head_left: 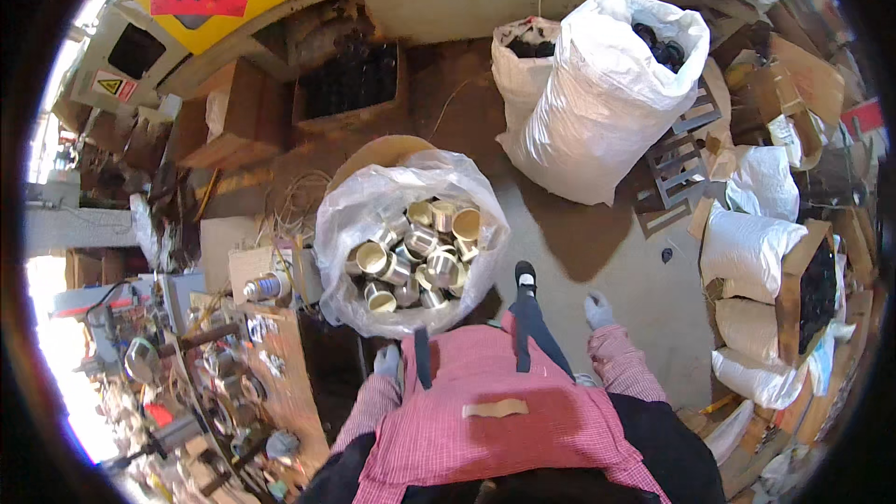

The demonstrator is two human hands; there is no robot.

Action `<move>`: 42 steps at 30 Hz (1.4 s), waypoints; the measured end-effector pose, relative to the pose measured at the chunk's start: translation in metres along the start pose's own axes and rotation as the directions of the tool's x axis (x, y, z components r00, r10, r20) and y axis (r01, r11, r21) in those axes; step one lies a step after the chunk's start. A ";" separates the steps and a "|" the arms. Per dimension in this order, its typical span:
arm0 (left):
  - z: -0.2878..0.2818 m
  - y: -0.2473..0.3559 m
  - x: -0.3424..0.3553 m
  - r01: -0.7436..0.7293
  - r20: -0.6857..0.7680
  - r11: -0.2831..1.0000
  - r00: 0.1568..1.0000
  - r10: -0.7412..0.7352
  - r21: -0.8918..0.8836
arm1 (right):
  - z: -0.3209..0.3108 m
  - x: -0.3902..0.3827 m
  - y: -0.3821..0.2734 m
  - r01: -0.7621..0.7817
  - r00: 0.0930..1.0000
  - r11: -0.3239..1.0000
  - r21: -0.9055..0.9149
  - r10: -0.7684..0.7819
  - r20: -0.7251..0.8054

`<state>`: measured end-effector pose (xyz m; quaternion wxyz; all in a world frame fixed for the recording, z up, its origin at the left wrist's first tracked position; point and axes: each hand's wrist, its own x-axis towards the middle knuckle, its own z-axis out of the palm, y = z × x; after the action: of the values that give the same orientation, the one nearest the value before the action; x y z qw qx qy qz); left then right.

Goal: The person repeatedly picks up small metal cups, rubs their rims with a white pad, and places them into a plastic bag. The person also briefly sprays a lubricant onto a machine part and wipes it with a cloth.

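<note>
A clear plastic bag (331,243) full of shiny metal cylinders with cream insides (378,261) stands open in front of me, left of centre. My left hand (386,362), in a grey glove, hangs just below the bag's near edge; its fingers are partly hidden and I cannot tell if they hold anything. My right hand (598,311), also gloved, hangs over the grey floor at the right, fingers loosely bent and apart, with nothing visible in it. My pink checked apron (495,364) and one dark shoe (525,276) show below the bag.
Tall white sacks (588,103) of black parts stand behind right, beside a metal rack (686,168). More sacks (747,252) and cartons line the right. Brown boxes (233,126) sit at the back. A cluttered machine bench (289,364) runs along the left. Grey floor (644,308) lies right.
</note>
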<state>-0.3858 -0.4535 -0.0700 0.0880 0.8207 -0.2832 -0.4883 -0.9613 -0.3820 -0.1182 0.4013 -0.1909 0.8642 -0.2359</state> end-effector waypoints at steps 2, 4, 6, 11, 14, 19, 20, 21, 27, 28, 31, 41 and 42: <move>0.048 0.079 -0.008 -0.212 0.098 0.976 0.971 0.216 -0.056 | -0.070 0.022 0.017 -0.043 0.996 0.993 0.112 0.052 -0.073; 0.087 0.148 -0.026 -0.485 0.144 0.873 0.862 0.487 -0.050 | -0.133 0.044 0.030 -0.054 0.982 0.977 0.205 0.090 -0.167; 0.127 0.213 -0.031 -0.555 0.235 0.832 0.810 0.538 0.008 | -0.173 0.066 0.037 -0.049 0.966 0.961 0.271 0.115 -0.233; 0.198 0.293 -0.049 -0.561 0.516 0.826 0.695 0.501 -0.046 | -0.197 0.103 0.012 -0.021 0.964 0.923 0.385 0.120 -0.236; 0.204 0.309 -0.042 -0.476 0.607 0.878 0.713 0.351 0.050 | -0.164 0.112 -0.042 -0.053 0.990 0.878 0.475 0.107 -0.087; 0.174 0.314 0.007 -0.521 0.348 0.853 0.803 0.483 0.019 | -0.072 0.132 -0.172 -0.053 0.987 0.877 0.478 -0.026 0.156; 0.164 0.311 0.019 -0.475 0.328 0.876 0.817 0.474 -0.082 | -0.064 0.139 -0.198 0.220 0.939 0.949 0.226 -0.269 0.216; 0.154 0.307 0.030 -0.399 0.306 0.904 0.851 0.427 -0.150 | -0.042 0.149 -0.232 0.099 0.938 0.958 0.269 -0.179 0.295; 0.131 0.306 0.081 -0.267 0.018 0.942 0.961 0.277 -0.201 | 0.023 0.216 -0.424 0.369 0.814 0.881 0.295 -0.459 0.355; 0.131 0.312 0.087 -0.252 -0.004 0.939 0.966 0.258 -0.234 | 0.031 0.226 -0.454 0.440 0.753 0.821 0.365 -0.558 0.348; 0.126 0.347 0.104 -0.176 -0.050 0.926 0.984 0.169 -0.335 | 0.049 0.264 -0.548 0.555 0.751 0.782 0.282 -0.617 0.235; 0.011 0.632 0.175 -0.734 -0.481 0.678 0.603 0.636 -0.024 | 0.045 0.444 -0.854 0.640 0.768 0.742 0.201 -0.612 -0.188; -0.005 0.672 0.190 -0.725 -0.474 0.662 0.658 0.585 -0.190 | 0.046 0.473 -0.882 0.594 0.803 0.766 0.246 -0.548 -0.233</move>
<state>-0.5676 -1.1125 0.0724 0.4632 0.7041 -0.4472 -0.2995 -1.0869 -1.3585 0.0650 0.2700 -0.3625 0.7444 -0.4915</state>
